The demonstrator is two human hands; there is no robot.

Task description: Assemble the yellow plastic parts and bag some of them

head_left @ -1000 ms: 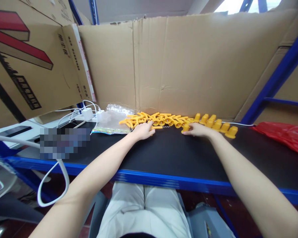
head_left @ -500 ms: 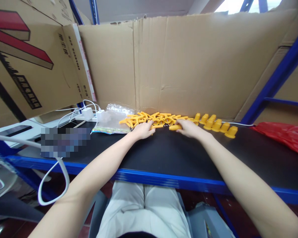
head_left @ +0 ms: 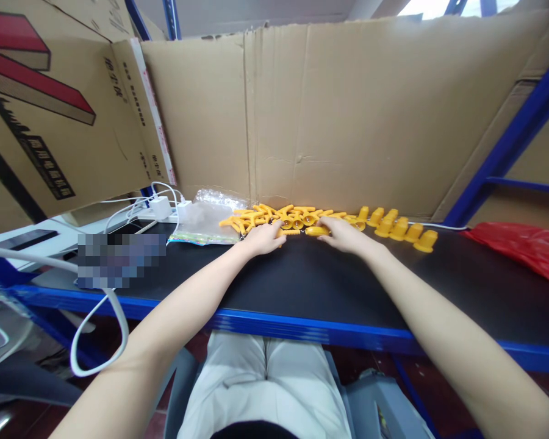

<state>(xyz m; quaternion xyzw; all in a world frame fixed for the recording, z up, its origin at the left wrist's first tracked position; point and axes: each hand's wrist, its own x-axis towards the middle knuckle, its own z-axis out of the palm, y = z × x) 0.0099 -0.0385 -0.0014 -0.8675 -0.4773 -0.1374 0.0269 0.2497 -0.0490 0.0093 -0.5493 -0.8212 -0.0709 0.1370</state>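
Two hands (head_left: 261, 239), narrowly closed, pinching yellow pieces (head_left: 317, 231)

Looks forward and down from head height, close above the lap (head_left: 265, 384), past left hand (head_left: 263, 239), right hand (head_left: 343, 235) and counter (head_left: 324, 277), toward upright cardboard (head_left: 361, 116).

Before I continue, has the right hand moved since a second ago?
Yes: the right hand has moved left, nearer the vertical cardboard crease.

Workshop: I sit at a black worktop (head_left: 311, 280).
Front edge: blue metal beam (head_left: 311, 330).
Back edge: upright cardboard wall (head_left: 370, 116).
Left: printed carton (head_left: 82, 79).
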